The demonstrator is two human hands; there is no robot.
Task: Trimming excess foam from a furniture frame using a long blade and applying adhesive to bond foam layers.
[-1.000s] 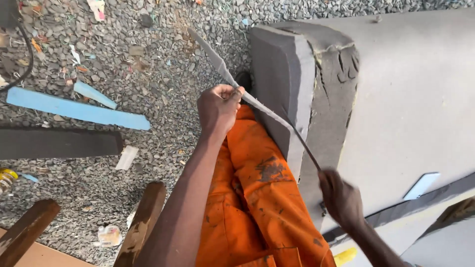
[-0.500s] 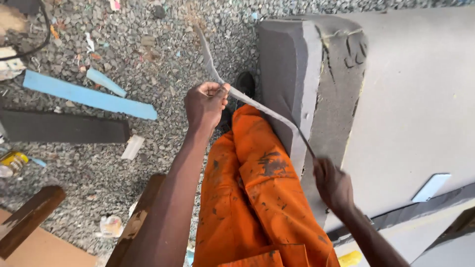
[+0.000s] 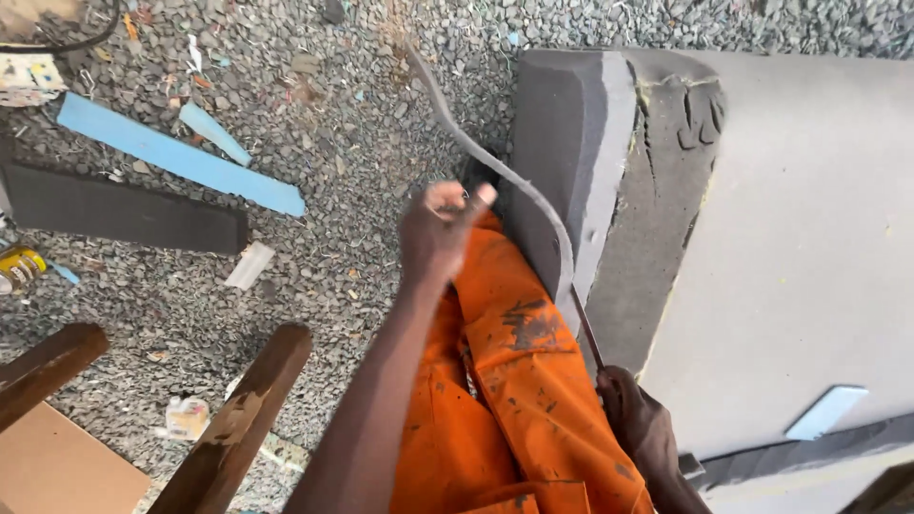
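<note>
**Foam strip pulled away from a grey block**

Gravel ground (image 3: pixel 314 133) littered with scraps fills the head view, with a blue foam strip (image 3: pixel 181 157) and a dark foam slab (image 3: pixel 124 205) lying at the left. Left hand (image 3: pixel 440 233) is closed, pinching a thin grey foam strip (image 3: pixel 495 171) that curves up from the edge of the big grey foam block (image 3: pixel 781 247). Right hand (image 3: pixel 638 424) grips a thin dark blade (image 3: pixel 586 328) set against the block's edge. Orange trousers (image 3: pixel 514 381) lie between both hands.
</note>
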